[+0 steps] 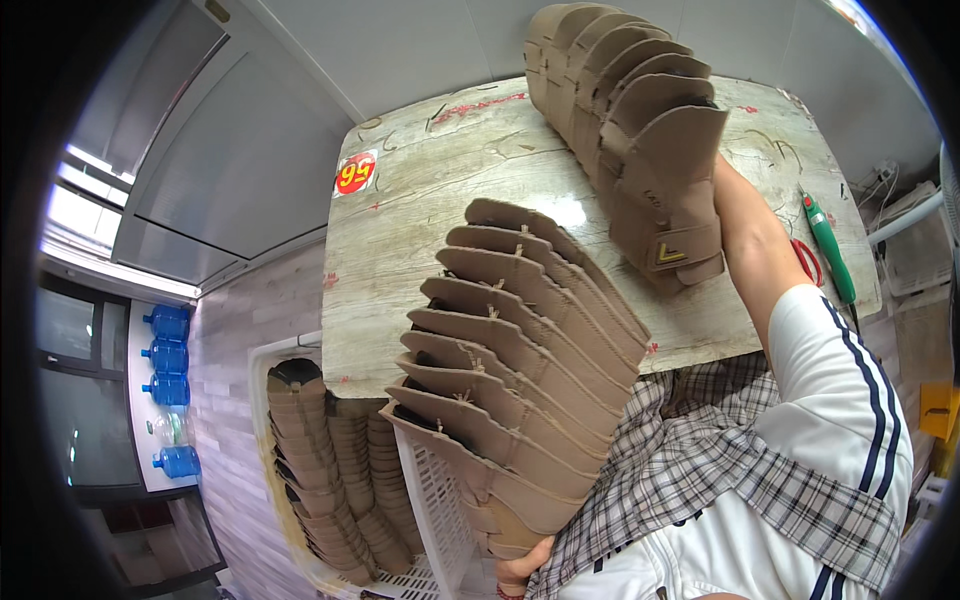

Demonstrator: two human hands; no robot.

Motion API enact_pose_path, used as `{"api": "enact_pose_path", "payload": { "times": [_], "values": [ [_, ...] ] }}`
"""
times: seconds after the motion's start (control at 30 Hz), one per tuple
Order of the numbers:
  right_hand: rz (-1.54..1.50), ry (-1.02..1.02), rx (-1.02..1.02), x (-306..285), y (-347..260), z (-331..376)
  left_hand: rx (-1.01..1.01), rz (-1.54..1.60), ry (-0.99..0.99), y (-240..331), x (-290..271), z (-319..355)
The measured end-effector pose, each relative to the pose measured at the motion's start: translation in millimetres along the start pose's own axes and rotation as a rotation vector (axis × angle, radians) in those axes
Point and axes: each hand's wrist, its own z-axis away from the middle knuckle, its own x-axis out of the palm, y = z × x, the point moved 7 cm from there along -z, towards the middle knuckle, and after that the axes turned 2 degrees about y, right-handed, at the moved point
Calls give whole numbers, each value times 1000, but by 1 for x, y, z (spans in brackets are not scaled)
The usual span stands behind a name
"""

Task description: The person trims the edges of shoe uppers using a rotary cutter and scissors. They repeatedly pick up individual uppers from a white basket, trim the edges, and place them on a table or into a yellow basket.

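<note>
Two nested stacks of tan boot uppers fill the middle of the view. The near stack (520,370) leans from the table edge down toward my lap, and my left hand (520,572) grips its lower end from beneath; only the fingers show. The far stack (640,130) stands on the worn pale table (420,190), its front piece bearing a small strap with a yellow chevron. My right arm reaches up behind that stack; my right hand is hidden by it and seems to hold it.
A white plastic crate (435,505) on the floor at lower left holds several more nested tan uppers (335,470). A green-handled tool (828,245) and red scissors (806,262) lie at the table's right edge. Blue water jugs (168,355) stand far left.
</note>
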Motion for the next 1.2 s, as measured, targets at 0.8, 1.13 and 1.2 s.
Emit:
{"api": "enact_pose_path", "payload": {
  "times": [0.8,1.13,1.2],
  "values": [
    [-38,114,6,-43,15,12,204,-297,269,25,-8,-15],
    [-172,-424,-157,-113,-25,123,190,501,291,46,-40,-51],
    [-54,-362,-158,-114,-13,125,197,532,275,50,-41,-54]
  ]
}}
